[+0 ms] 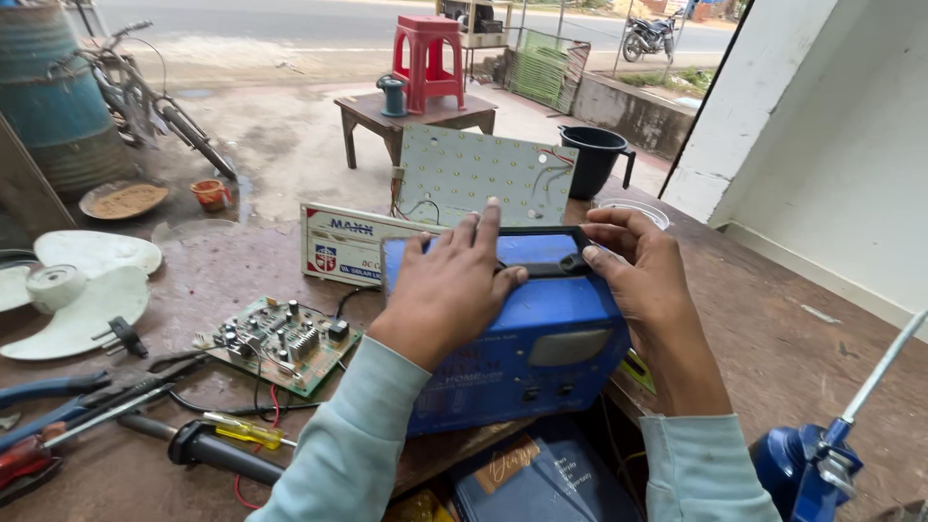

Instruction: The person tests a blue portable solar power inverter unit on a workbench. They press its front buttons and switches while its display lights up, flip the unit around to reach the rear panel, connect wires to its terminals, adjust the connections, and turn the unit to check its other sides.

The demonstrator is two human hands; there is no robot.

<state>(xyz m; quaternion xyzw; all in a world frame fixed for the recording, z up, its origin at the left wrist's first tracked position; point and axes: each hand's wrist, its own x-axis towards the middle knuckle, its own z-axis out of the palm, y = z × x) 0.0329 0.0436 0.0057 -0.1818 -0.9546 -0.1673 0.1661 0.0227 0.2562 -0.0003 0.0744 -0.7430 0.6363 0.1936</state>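
A blue metal box-shaped device [522,348] with a black carry handle on top stands at the near edge of a worn wooden workbench [773,358]. My left hand [447,286] lies flat on its top, fingers spread toward the handle. My right hand [643,271] grips the top right corner, thumb and fingers touching the handle's right end. Behind the box leans a white panel [483,174] dotted with small LEDs, with red and white wires. A white rectangular casing [343,246] lies behind the box to the left.
Left of the box lie a green circuit board [285,343], a yellow-handled screwdriver [242,432], a black soldering iron [208,449], pliers [43,396] and a white fan blade [77,290]. A blue tool [822,464] stands at right. A black bucket [594,159], red stool [425,58] and bicycle [145,97] are beyond.
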